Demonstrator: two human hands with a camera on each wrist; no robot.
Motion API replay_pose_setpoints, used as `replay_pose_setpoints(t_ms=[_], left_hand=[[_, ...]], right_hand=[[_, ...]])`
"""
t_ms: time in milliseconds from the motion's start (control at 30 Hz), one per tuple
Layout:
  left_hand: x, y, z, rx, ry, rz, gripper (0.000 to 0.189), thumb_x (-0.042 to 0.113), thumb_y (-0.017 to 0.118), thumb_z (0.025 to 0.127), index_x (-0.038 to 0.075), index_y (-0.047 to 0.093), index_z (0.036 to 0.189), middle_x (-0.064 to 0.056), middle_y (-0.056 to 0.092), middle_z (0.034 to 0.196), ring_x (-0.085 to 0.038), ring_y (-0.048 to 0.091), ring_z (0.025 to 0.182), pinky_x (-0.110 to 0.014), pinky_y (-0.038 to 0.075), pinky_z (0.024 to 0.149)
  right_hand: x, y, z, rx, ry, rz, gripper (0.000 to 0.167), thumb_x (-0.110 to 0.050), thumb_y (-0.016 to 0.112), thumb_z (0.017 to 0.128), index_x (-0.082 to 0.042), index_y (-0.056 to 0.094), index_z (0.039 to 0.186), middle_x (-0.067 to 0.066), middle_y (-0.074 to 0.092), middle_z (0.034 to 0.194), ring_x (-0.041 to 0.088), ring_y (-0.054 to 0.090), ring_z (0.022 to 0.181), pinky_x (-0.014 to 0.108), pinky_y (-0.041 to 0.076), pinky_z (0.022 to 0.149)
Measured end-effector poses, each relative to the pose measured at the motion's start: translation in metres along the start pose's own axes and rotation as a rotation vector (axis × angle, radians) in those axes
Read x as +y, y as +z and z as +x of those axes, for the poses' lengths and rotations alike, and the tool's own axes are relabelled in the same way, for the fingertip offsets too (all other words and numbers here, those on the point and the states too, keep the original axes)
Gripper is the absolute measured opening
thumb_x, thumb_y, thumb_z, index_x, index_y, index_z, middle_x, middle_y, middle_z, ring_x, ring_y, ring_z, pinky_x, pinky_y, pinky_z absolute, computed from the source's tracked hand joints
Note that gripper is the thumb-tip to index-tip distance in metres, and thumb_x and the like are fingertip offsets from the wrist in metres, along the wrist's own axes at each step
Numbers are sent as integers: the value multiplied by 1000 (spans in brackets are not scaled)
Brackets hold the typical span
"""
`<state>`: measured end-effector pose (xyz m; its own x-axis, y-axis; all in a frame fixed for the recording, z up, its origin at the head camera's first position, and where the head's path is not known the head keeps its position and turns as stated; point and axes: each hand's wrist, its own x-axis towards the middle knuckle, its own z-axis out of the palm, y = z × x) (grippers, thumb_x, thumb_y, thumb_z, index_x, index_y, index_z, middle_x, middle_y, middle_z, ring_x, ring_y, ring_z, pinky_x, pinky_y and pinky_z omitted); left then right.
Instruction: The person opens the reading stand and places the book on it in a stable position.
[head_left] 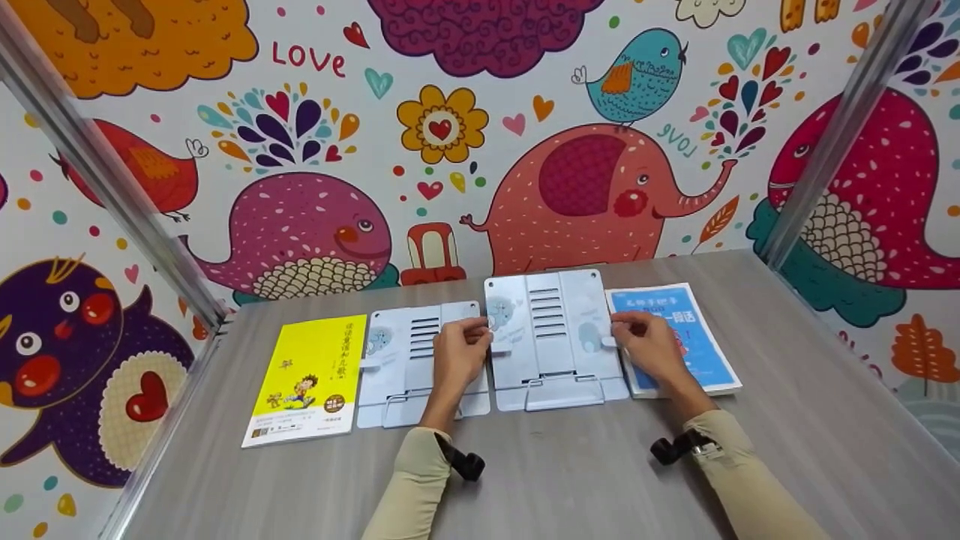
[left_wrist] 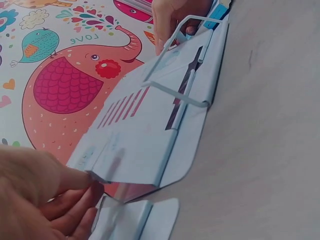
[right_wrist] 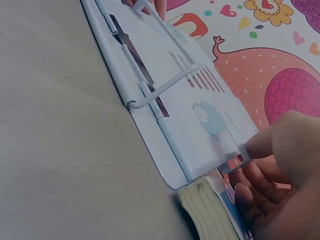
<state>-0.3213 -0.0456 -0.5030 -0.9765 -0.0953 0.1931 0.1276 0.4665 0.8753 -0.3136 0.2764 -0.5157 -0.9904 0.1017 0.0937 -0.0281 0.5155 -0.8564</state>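
A white metal book stand (head_left: pixel 545 322) with slots, pale blue elephant prints and a wire page holder is at the middle of the table, its panel tilted up from its base plate. My left hand (head_left: pixel 459 349) pinches the panel's left edge between thumb and fingers. At the opposite edge my right hand (head_left: pixel 652 341) grips the panel near a small side tab. A second white book stand (head_left: pixel 390 382) lies to the left, partly hidden under my left hand. Beneath my right hand is a thick blue-covered book (head_left: pixel 705 352), whose page edges show in the right wrist view.
A yellow book (head_left: pixel 307 375) lies on the left side of the grey wood-grain table (head_left: pixel 555 480). A wall with cartoon animals (head_left: pixel 585 202) stands right behind the stands. Metal frame posts (head_left: pixel 840 150) rise at both sides.
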Motion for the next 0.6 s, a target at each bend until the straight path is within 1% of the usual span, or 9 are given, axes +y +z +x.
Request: replay_pose_setpoints(t_ms=[167, 300, 367, 433, 500, 600], left_hand=[[0, -2, 1, -12, 28, -40, 26, 2, 78, 97, 3, 80, 122, -10, 81, 108, -20, 77, 97, -38, 65, 92], [2, -5, 2, -43, 13, -77, 25, 2, 77, 97, 4, 78, 122, -10, 80, 110, -19, 77, 98, -36, 65, 93], [2, -6, 2, -54, 7, -98, 25, 1, 77, 97, 4, 78, 122, -10, 79, 111, -19, 76, 99, -35, 64, 93], [2, -7, 1, -61, 9, -114, 25, 0, 76, 97, 4, 77, 122, -11, 78, 111, -19, 76, 100, -35, 64, 93], [2, -8, 0, -68, 16, -127, 24, -2, 76, 97, 3, 76, 121, -11, 78, 111, -20, 76, 100, -34, 64, 93], [2, -9, -3, -80, 27, -138, 24, -2, 75, 97, 3, 75, 120, -11, 78, 111, -20, 76, 101, -35, 64, 94]], right_hand=[[-3, -2, -2, 30, 26, 7, 32, -25, 66, 108, -10, 74, 135, 13, 69, 120, 24, 60, 108, 21, 47, 90], [-5, -3, -3, 33, 46, 36, 31, -27, 68, 107, -10, 74, 133, 11, 68, 115, 24, 60, 108, 22, 48, 88], [-6, -4, -4, 19, 56, 60, 32, -27, 68, 107, -10, 73, 134, 12, 67, 118, 25, 60, 111, 20, 48, 89], [-5, -4, -5, -4, 48, 74, 34, -27, 67, 108, -9, 71, 137, 13, 68, 126, 26, 61, 115, 19, 49, 91], [-4, -5, -6, -27, 29, 76, 37, -26, 66, 109, -9, 69, 142, 15, 68, 132, 27, 62, 117, 18, 48, 93], [-1, -6, -8, -42, -19, 65, 39, -24, 65, 110, -7, 67, 145, 17, 70, 136, 27, 63, 115, 16, 49, 92]])
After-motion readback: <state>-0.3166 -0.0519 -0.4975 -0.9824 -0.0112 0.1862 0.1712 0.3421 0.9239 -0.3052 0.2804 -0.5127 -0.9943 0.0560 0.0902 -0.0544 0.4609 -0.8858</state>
